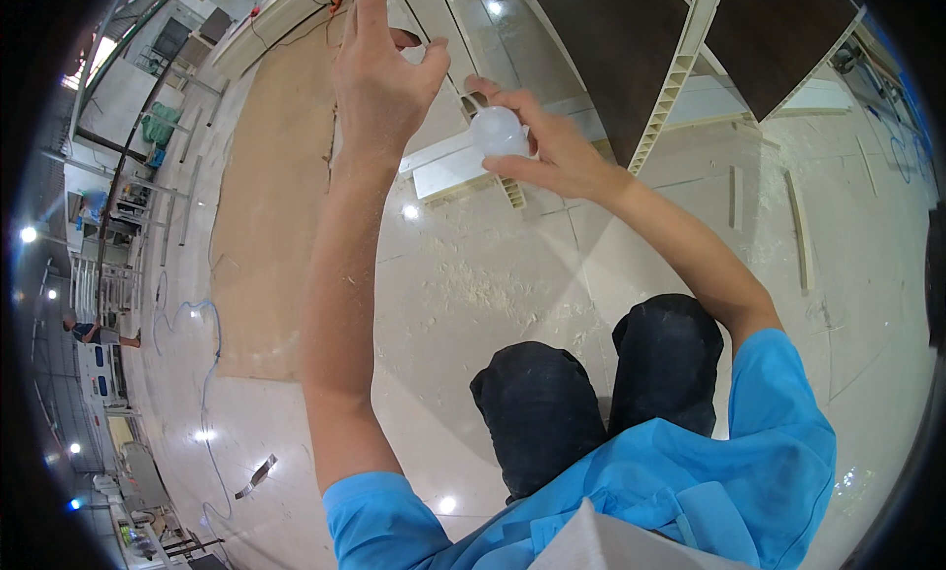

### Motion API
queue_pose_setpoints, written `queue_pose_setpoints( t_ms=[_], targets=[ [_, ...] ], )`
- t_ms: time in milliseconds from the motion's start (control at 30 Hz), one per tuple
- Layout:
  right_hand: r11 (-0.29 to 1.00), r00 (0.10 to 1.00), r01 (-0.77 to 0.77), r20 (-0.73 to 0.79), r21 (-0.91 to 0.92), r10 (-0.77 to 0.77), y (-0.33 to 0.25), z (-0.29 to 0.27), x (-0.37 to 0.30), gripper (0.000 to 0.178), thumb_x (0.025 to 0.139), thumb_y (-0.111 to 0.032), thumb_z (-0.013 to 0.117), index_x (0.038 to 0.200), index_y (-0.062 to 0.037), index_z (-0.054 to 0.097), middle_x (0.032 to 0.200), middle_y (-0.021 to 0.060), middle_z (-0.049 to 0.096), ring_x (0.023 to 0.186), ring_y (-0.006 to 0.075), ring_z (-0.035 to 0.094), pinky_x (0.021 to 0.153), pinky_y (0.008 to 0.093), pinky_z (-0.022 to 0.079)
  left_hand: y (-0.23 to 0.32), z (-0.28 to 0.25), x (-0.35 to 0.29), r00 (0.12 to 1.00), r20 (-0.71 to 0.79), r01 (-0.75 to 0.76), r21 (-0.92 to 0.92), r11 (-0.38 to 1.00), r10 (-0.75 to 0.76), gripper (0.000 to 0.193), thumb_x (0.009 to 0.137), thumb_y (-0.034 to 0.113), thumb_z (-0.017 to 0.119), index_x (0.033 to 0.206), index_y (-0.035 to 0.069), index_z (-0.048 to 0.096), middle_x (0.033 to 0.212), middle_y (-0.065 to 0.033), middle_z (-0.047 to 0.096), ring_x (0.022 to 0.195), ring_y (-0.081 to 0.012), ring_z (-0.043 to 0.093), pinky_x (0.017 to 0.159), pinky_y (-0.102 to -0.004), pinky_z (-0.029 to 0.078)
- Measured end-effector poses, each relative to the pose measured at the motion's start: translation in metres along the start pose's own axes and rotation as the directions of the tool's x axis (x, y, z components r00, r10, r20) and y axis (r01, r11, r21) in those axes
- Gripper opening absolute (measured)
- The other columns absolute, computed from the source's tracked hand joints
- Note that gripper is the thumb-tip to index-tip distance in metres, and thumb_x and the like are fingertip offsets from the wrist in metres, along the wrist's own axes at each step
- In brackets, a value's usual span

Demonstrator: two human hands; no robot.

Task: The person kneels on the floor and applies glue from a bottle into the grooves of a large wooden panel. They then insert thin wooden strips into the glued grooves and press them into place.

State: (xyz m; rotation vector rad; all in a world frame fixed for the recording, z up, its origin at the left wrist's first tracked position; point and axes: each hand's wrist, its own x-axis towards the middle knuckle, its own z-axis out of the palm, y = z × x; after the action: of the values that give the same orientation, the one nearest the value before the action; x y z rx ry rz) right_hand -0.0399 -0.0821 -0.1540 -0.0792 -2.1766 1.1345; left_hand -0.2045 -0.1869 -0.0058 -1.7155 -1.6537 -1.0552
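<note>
My right hand [547, 146] is closed around a small whitish, translucent squeeze bottle [500, 133]. The bottle's narrow tip points away from me, toward the end of a pale hollow-core panel [448, 166]. Up and to the left, my left hand [384, 82] is raised beside a long pale frame piece [434, 23]. Its index finger stretches upward and its thumb stands apart; I see nothing held in it, though part of the palm side is hidden. Dust flecks the left forearm.
Dark brown panels [616, 48] with ribbed hollow edges stand at the far right. A brown sheet [276, 225] lies on the left of the tiled floor, with a blue hose [205, 393] nearby. Wood shavings [483, 284] and thin strips [798, 230] are scattered about. Another person [94, 332] is far left.
</note>
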Motion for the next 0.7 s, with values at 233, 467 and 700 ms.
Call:
queue_pose_setpoints(
  t_ms=[233,467,700],
  targets=[
    [0.767,0.916,0.046,-0.279,-0.639,-0.287,-0.020,-0.047,-0.019,0.054,0.085,-0.027,0.092,0.131,-0.0081,0.071,0.116,0.0100,0.076,0.103,0.0299,0.069,0.083,0.0401,0.056,-0.012,0.010,-0.001,0.977,0.071,0.212,-0.230,0.950,-0.201,0.108,0.081,-0.006,0.080,0.175,0.016,0.032,0.151,-0.0201,0.062,0.089,-0.0227,0.071,0.089,-0.0353,0.062],
    [0.601,0.929,0.047,-0.185,-0.798,-0.319,-0.047,-0.083,-0.030,0.054,0.080,-0.025,0.093,0.128,-0.0086,0.073,0.103,0.0087,0.072,0.089,0.0309,0.065,0.079,0.0426,0.055,-0.004,0.004,-0.001,0.977,0.052,0.210,-0.111,0.971,-0.205,0.109,0.082,-0.004,0.082,0.175,0.024,0.032,0.154,-0.0200,0.057,0.090,-0.0258,0.071,0.093,-0.0387,0.062],
    [0.472,0.933,0.055,-0.123,-0.880,-0.339,-0.063,-0.088,-0.022,0.055,0.076,-0.023,0.091,0.128,-0.0111,0.075,0.102,0.0078,0.072,0.090,0.0297,0.065,0.075,0.0420,0.057,-0.001,0.001,0.003,0.988,0.052,0.152,-0.128,0.980,-0.146,0.107,0.083,-0.005,0.080,0.175,0.023,0.032,0.164,-0.0163,0.051,0.112,-0.0281,0.066,0.092,-0.0359,0.062]
  ],
)
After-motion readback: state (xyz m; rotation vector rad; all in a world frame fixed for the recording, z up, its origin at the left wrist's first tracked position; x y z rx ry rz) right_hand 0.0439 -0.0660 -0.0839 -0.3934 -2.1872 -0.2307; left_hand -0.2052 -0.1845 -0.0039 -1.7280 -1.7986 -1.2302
